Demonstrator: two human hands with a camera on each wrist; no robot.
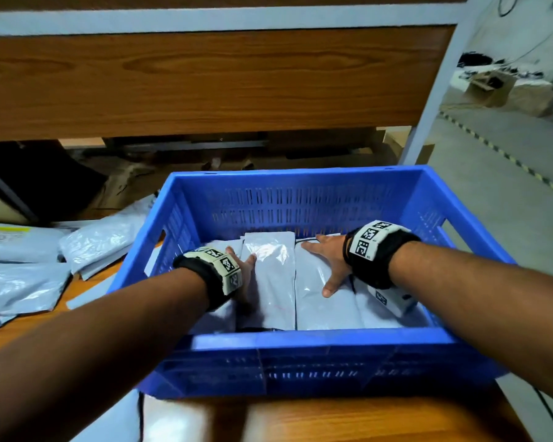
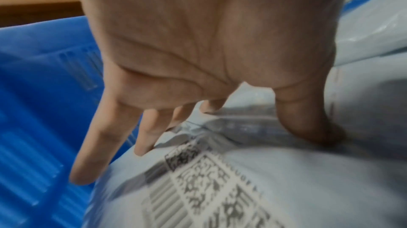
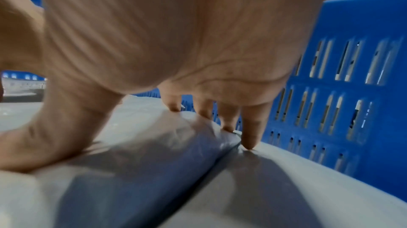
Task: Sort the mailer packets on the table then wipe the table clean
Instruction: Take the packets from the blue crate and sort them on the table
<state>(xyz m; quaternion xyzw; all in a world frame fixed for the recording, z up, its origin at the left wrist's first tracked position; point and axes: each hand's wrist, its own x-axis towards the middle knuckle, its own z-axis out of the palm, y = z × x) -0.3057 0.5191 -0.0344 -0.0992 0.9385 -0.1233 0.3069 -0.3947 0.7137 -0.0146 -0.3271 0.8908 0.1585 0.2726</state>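
Hands (image 1: 328, 263) on crate's (image 1: 316, 342) packets (image 1: 272, 275)

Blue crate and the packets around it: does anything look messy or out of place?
Inside the blue crate the packets lie in neat rows under both hands. The odd part is left of it: loose packets sprawl overlapping and askew on the table, not yet sorted.

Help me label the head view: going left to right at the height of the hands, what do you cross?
Loose grey plastic mailer packets on the wooden table → blue slotted plastic crate's left wall → left hand → glossy grey packet in the crate → right hand → crate's right wall.
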